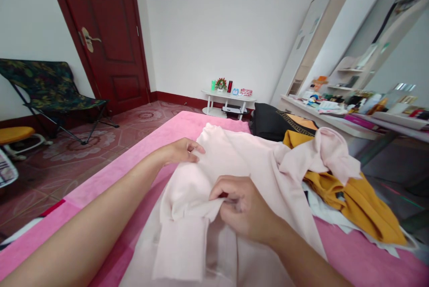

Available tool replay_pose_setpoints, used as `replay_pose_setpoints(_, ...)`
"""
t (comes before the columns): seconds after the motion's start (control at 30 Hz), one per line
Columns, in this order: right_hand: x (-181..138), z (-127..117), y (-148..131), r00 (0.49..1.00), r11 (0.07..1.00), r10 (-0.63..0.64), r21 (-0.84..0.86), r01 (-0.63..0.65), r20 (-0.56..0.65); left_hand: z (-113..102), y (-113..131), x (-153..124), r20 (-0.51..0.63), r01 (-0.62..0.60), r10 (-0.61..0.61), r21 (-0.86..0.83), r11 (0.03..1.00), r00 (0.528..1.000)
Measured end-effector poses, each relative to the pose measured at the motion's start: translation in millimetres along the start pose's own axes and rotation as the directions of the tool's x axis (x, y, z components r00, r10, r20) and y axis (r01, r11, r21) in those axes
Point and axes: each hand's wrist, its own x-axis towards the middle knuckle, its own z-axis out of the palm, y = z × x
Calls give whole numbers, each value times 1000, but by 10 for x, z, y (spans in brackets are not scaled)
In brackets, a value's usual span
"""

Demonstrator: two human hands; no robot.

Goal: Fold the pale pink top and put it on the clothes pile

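Observation:
A pale pink long-sleeved top (pixel 258 148) lies spread over a pink bed cover (pixel 197 119). My left hand (pixel 182 150) rests at its left edge, thumb and fingers apart and touching the cloth. Nearer to me, my right hand (pixel 243 206) pinches a fold of the near sleeve between thumb and fingers. That sleeve is laid over the body of the top, its wide cuff (pixel 181 251) pointing toward me. The far sleeve (pixel 325 153) lies crumpled to the right, on top of a mustard-yellow garment (pixel 372 206).
Black folded clothing (pixel 271 121) and white cloth (pixel 325 206) lie along the right side. A cluttered dressing table (pixel 355 128) stands beyond. At the back is a low white stand (pixel 228 94); a camouflage folding chair (pixel 50 86) sits near the red door (pixel 103 32).

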Motion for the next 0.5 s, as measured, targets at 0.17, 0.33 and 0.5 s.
replay_pose_setpoints(0.17,-28,-193,-28,890,956,208,107,-272,406,-103,91,-116,228,25,-103,325,945,968)
replay_pose_setpoints(0.33,-9,-140,121,816,918,245,145,-369,524,-28,138,-141,197,87,-270,634,768,943)
replay_pose_setpoints(0.5,52,54,400,967,965,256,64,-254,-21,159,336,43,-142,141,-35,861,489,989)
